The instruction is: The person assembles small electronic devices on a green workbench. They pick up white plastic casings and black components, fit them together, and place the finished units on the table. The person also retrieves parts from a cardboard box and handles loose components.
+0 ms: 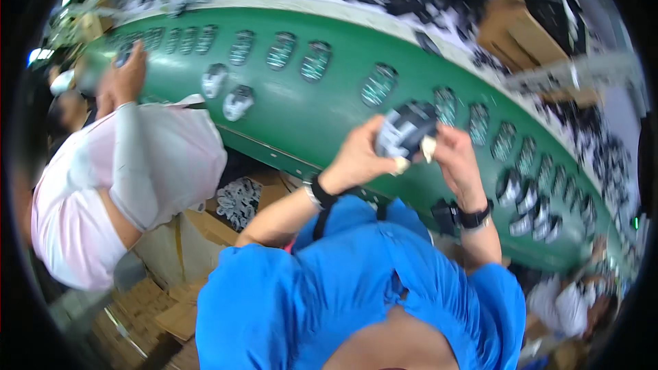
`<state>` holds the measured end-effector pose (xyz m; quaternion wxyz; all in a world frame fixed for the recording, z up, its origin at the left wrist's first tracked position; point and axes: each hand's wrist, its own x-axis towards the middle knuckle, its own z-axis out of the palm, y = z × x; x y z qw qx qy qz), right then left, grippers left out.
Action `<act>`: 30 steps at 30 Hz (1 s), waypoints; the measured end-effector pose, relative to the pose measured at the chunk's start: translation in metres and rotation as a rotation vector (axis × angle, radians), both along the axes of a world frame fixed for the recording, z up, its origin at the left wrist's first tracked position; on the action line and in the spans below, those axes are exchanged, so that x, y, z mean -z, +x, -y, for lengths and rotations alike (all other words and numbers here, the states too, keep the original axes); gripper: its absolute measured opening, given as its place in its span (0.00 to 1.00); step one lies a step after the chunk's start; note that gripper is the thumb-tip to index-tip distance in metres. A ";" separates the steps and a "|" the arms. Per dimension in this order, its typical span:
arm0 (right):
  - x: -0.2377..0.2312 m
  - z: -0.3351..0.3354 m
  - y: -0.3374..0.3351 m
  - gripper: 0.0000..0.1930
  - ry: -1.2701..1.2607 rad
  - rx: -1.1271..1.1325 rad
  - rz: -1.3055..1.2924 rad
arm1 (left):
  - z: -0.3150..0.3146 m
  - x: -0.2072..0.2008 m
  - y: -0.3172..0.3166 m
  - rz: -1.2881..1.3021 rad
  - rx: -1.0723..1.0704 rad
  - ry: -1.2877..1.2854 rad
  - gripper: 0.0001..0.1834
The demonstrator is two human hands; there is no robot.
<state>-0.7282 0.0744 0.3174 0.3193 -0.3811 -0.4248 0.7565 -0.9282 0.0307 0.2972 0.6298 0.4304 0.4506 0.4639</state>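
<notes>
Above a green conveyor belt [315, 116], a person's left hand [356, 156] and right hand [460, 157] grip a dark rounded piece [410, 130] marked with pale patches

Raised clear of the belt and held from two sides, the piece is probably gripped so for steadiness and a close view; the left hand is partly closed around its left side, thumb at the near edge, while the right hand curls narrowly against its right side, pale covers [428, 149] showing on a fingertip of each, exact contacts blurred. Oval dark-and-green pieces [379, 84] lie spaced in a row, likely to keep each separate, with two white-faced pieces [238, 103] nearer the belt's near edge and more pieces [528, 200] bunched at right
</notes>
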 end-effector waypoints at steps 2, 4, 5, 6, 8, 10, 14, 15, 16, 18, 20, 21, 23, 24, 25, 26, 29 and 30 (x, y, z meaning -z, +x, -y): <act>-0.004 0.000 0.014 0.22 0.032 0.107 -0.029 | 0.010 -0.010 -0.001 -0.027 0.064 0.051 0.38; -0.013 0.006 0.015 0.28 0.089 0.051 -0.071 | 0.019 -0.020 0.004 0.048 0.118 0.036 0.40; -0.023 0.006 0.013 0.30 0.053 -0.008 -0.120 | 0.020 -0.020 0.003 0.035 0.136 0.053 0.41; -0.026 0.009 0.016 0.32 0.076 -0.062 -0.064 | 0.022 -0.022 0.007 0.039 0.133 0.011 0.41; -0.043 0.016 0.014 0.36 0.110 -0.108 0.025 | 0.029 -0.034 0.009 0.021 0.109 -0.066 0.39; -0.041 0.032 0.014 0.37 0.164 -0.061 -0.066 | 0.040 -0.045 0.006 -0.150 0.128 0.050 0.37; -0.019 0.045 0.014 0.29 0.021 -0.039 -0.098 | 0.044 -0.032 0.012 -0.306 0.093 0.038 0.27; -0.001 0.040 0.014 0.28 -0.082 -0.033 -0.075 | 0.037 -0.012 0.013 -0.398 0.118 -0.011 0.25; 0.039 0.035 0.020 0.26 -0.216 -0.033 -0.140 | 0.031 0.022 0.017 -0.368 0.117 -0.107 0.21; 0.081 0.047 0.023 0.30 -0.240 0.099 0.002 | 0.025 0.061 0.031 -0.516 0.072 -0.079 0.22; 0.074 0.066 0.011 0.38 -0.311 0.304 -0.005 | 0.019 0.084 0.044 -0.761 -0.017 0.169 0.25; 0.080 0.073 0.003 0.38 -0.349 0.396 -0.070 | 0.024 0.084 0.054 -0.871 -0.057 0.275 0.27; 0.109 0.077 -0.001 0.34 -0.121 0.663 0.242 | 0.031 0.074 0.074 -0.678 0.207 0.138 0.37; 0.124 0.074 0.010 0.33 -0.131 0.688 0.306 | 0.039 0.081 0.086 -0.647 0.257 0.264 0.40; 0.138 0.069 0.026 0.32 -0.137 0.706 0.374 | 0.046 0.090 0.093 -0.615 0.304 0.388 0.43; 0.144 0.068 0.040 0.33 -0.036 0.720 0.456 | 0.045 0.090 0.098 -0.596 0.397 0.329 0.44; 0.159 0.076 0.089 0.38 0.571 0.613 1.192 | 0.027 0.090 0.071 -0.625 0.332 0.284 0.36; 0.152 0.080 0.099 0.40 0.486 0.558 1.406 | 0.016 0.087 0.046 -0.655 0.211 0.305 0.34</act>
